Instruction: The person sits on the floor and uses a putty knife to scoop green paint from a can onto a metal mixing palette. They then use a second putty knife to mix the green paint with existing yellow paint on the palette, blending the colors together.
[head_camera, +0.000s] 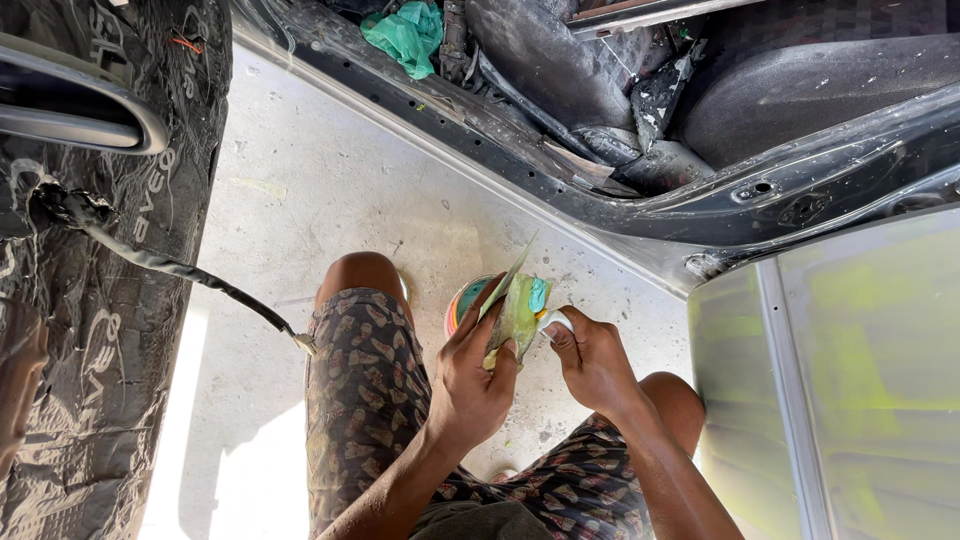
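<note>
A person crouches on a pale concrete floor (330, 190) beside a stripped car, knees apart in patterned shorts (375, 400), seen from above in hard sunlight. The left hand (470, 385) has its grip closed around a flat spreader (512, 310) smeared with yellow-green filler, fingers wrapped along the lower edge so the blade tilts up toward 12 o'clock. The right hand (592, 360), just beside it at 3 o'clock, pinches a small white-handled tool (552, 320) whose tip meets the spreader's face near a dab of blue-green paste; its grip is tight on the handle. Directly under both hands, on the floor between the knees, sits a round tin (465, 298) with a coloured rim, mostly hidden by the spreader.

The floor is scuffed, spotted and dusty, with shadow pooling at 7 o'clock. At 9 o'clock hangs a door panel wrapped in black plastic sheet (100, 300), a dark cable (190, 275) trailing from it. Across 12 to 2 o'clock runs the car's bare door sill (560, 190), the gutted interior beyond it holding a crumpled green rag (405, 35). At 4 o'clock stands a body panel (850, 380) streaked with yellow-green filler.
</note>
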